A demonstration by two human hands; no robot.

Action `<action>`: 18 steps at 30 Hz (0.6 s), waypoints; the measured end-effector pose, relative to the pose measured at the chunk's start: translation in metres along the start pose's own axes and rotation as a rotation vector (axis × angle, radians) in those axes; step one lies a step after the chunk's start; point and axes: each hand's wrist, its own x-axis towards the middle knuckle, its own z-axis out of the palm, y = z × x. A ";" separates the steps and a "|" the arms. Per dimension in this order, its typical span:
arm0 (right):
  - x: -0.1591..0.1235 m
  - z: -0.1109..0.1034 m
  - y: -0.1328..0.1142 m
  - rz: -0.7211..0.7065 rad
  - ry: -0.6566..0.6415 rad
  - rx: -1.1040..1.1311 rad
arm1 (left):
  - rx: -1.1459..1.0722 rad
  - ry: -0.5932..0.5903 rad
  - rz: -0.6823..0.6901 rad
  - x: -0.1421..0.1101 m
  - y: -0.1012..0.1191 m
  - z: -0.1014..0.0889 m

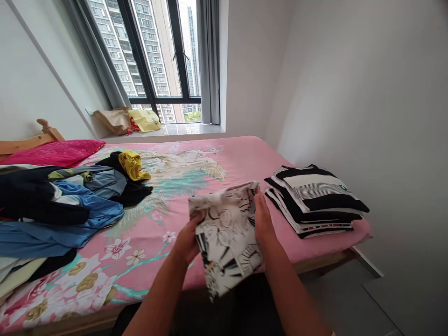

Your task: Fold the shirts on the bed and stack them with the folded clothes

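A white shirt with black line drawings (229,233), folded into a rough rectangle, hangs tilted between my hands above the bed's front edge. My left hand (189,240) grips its left side, the fingers partly hidden behind the cloth. On the right side, my right hand (263,217) is closed round the upper edge. To the right of that hand lies a stack of folded clothes (315,198), mostly black and white, with a striped shirt on top.
The bed (241,156) has a pink flowered sheet. At left lies a loose heap of clothes (87,200), a yellow garment (133,165) on it. A red pillow (56,153) rests near the wooden headboard (31,140). Bags (145,120) stand on the windowsill (192,129).
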 end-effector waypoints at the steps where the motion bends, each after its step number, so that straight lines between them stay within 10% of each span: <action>1: 0.002 0.001 0.006 -0.002 0.007 -0.060 | -0.038 0.079 -0.056 0.009 -0.004 -0.027; 7: -0.015 -0.030 0.075 0.256 -0.095 -0.324 | -0.087 0.333 -0.183 0.029 -0.038 -0.131; 13: -0.049 -0.057 0.093 0.393 -0.367 -0.361 | 0.002 0.135 -0.090 0.005 -0.049 -0.151; 18: -0.065 -0.059 0.088 0.544 -0.673 -0.203 | 0.152 0.217 -0.203 -0.020 -0.059 -0.154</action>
